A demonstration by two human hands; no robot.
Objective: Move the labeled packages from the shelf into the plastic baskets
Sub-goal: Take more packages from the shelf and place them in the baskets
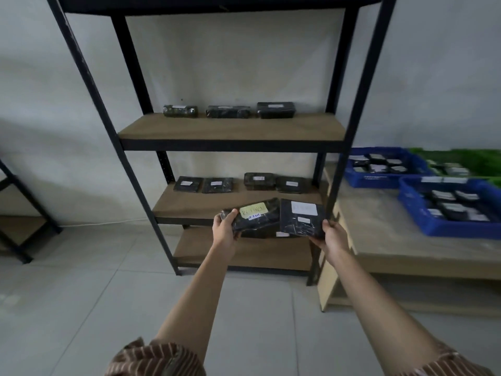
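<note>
Head view: the left hand (225,226) grips the left end of a black package with a yellow label (250,217), thumb on top and fingers curled under its edge. The right hand (332,236) holds the lower right corner of a second black package with a white label (302,218), thumb on its right edge. The two packages touch in the middle, the white-labelled one overlapping the other's right end, and both are held in the air in front of the front edge of the middle board of the shelf (233,128), above the bottom board. A further dark package seems to lie beneath them; its outline is unclear.

Four more labelled packages (241,183) lie in a row along the back edge of the same board, well apart from the hands. Three packages (229,111) sit at the back edge of the board above. The front halves of both boards are bare wood.

To the right, just beside the shelf's right front post, stands a low wooden bench (393,240). Two blue baskets (450,207) and a green basket (461,164) sit toward its far right corner, each holding packages; the bench's near left corner is bare. Pale floor tiles (81,294) spread below the arms, and a plain white wall (244,63) stands behind. Another dark rack's leg (24,213) shows at the left edge. Striped sleeves (154,359) cover the upper arms.
</note>
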